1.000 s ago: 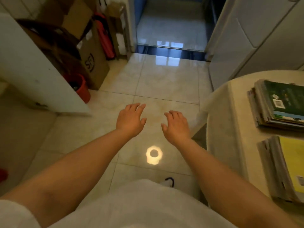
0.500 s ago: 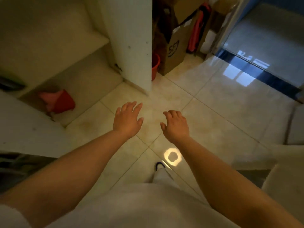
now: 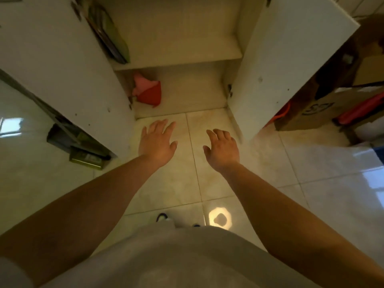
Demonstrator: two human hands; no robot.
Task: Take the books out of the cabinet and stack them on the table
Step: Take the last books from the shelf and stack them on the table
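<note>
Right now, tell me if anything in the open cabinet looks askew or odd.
The books on the upper shelf lean steeply against the left wall rather than standing upright. Below, a red and pink object sits crumpled in the bottom left corner.

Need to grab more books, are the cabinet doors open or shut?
Open: the left door and right door swing outward, exposing both shelves.

Dim, warm yellowish light fills the view. A bright ring-shaped glare spot (image 3: pixel 219 219) shines on the glossy floor tiles (image 3: pixel 239 179) behind the hands (image 3: pixel 158 142), and pale window reflections (image 3: pixel 10 127) sit far to their left and right. Wide-angle bending curves the cabinet doors (image 3: pixel 286 65) outward. Edges look soft and slightly blurred.
</note>
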